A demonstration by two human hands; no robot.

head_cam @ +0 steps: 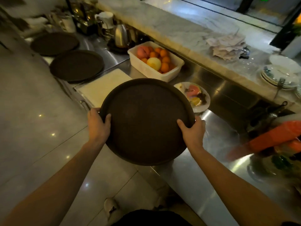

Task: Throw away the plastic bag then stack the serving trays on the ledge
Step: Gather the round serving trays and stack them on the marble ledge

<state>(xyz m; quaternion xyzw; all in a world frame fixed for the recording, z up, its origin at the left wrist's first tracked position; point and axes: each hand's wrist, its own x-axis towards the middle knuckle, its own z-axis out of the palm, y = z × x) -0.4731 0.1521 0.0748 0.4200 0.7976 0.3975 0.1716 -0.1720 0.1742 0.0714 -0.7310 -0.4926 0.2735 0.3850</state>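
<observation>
I hold a round dark brown serving tray (145, 121) level in front of me, above the steel counter's near edge. My left hand (98, 123) grips its left rim, thumb on top. My right hand (192, 130) grips its right rim the same way. Two more round dark trays lie flat on the counter at the left: one nearer (76, 66), one farther back (54, 44). The marble ledge (171, 28) runs along the back of the counter. No plastic bag is plainly visible.
A white tub of oranges and other fruit (155, 60) sits behind the held tray, with a white cutting board (104, 85) to its left and a plate of fruit scraps (197, 97) to its right. Kettles and jugs crowd the back left. Crumpled papers (228, 46) and stacked plates (278, 75) rest on the ledge.
</observation>
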